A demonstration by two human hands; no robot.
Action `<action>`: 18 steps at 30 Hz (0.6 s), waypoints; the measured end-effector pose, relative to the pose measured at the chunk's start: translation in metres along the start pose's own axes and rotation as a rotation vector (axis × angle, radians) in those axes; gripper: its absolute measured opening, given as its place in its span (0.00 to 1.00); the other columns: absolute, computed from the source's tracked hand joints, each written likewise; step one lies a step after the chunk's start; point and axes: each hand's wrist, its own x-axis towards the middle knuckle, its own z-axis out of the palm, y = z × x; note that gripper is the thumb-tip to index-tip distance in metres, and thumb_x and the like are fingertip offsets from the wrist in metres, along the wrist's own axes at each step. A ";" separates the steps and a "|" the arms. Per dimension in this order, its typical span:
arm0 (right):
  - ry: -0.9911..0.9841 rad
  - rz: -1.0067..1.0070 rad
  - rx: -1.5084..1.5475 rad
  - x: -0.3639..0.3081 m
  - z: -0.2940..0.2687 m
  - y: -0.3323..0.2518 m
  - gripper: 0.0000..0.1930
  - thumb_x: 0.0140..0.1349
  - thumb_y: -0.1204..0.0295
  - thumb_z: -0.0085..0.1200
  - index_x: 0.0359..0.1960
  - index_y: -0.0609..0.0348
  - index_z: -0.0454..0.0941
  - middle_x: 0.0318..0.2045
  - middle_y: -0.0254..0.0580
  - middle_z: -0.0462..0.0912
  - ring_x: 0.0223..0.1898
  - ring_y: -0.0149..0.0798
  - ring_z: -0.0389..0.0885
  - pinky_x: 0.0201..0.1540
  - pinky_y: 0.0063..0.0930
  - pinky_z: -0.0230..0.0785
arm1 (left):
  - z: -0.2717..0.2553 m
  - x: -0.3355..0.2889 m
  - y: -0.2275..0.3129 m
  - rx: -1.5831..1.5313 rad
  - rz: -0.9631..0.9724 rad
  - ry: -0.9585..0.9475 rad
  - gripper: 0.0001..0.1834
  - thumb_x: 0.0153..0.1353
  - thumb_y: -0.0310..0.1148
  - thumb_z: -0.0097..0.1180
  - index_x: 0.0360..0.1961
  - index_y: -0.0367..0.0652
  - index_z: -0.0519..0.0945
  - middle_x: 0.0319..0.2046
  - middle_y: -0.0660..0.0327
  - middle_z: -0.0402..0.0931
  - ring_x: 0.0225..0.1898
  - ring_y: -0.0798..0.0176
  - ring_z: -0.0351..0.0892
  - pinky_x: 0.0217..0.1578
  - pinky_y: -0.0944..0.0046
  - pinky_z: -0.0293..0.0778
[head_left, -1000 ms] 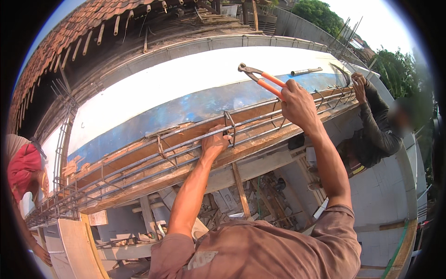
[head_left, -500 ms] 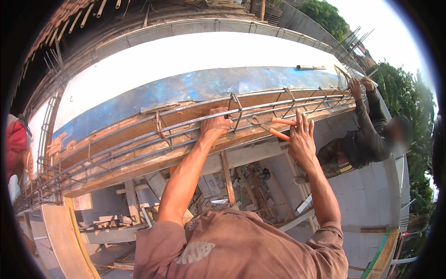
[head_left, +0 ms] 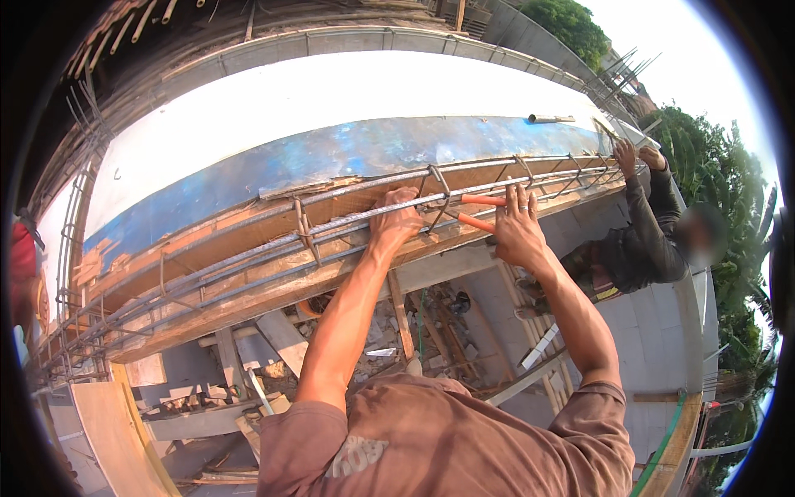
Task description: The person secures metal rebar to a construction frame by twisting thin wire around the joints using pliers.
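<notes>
A long rebar cage [head_left: 348, 217], made of ribbed steel bars with square stirrups, lies along a wooden formwork trough. My left hand [head_left: 396, 219] reaches into the cage just left of a stirrup [head_left: 440, 192], its fingers curled around the bar there and partly hidden by it. From the right, my right hand [head_left: 518, 225] holds pincers [head_left: 477, 222] by their orange handles, which are spread apart. The jaws point left toward that stirrup and are hard to make out against the steel; whether they touch a tie wire cannot be seen.
Beyond the cage runs a blue-stained panel [head_left: 331, 153] beside a bright white surface, with a short pipe [head_left: 551, 118] on it. A co-worker [head_left: 650, 236] grips the cage's right end; another person's red sleeve [head_left: 23, 248] shows far left. Rubble [head_left: 451, 331] and timber lie far below.
My right hand has moved left with the pincers, bringing the jaws up to the stirrup beside my left hand. My left hand stays at the same place on the cage; the view has shifted slightly.
</notes>
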 end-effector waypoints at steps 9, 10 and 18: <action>-0.221 -0.017 -0.061 0.013 -0.030 -0.008 0.31 0.53 0.77 0.56 0.59 0.89 0.69 0.70 0.82 0.54 0.73 0.76 0.50 0.74 0.69 0.39 | -0.001 0.001 -0.004 -0.086 0.046 0.030 0.20 0.54 0.28 0.59 0.50 0.43 0.85 0.53 0.50 0.82 0.53 0.43 0.82 0.54 0.48 0.79; -0.223 -0.018 -0.061 0.014 -0.028 -0.007 0.30 0.54 0.76 0.56 0.58 0.88 0.71 0.69 0.82 0.56 0.73 0.76 0.52 0.74 0.69 0.39 | -0.004 0.001 -0.001 -0.080 0.011 -0.033 0.20 0.55 0.29 0.59 0.50 0.44 0.85 0.56 0.52 0.81 0.56 0.44 0.80 0.56 0.48 0.78; -0.127 -0.037 -0.155 0.012 -0.035 -0.013 0.26 0.55 0.73 0.58 0.53 0.82 0.78 0.65 0.78 0.64 0.68 0.77 0.61 0.71 0.69 0.46 | 0.000 0.001 -0.005 -0.095 0.111 0.078 0.12 0.54 0.28 0.59 0.41 0.43 0.85 0.44 0.50 0.83 0.47 0.42 0.83 0.50 0.46 0.79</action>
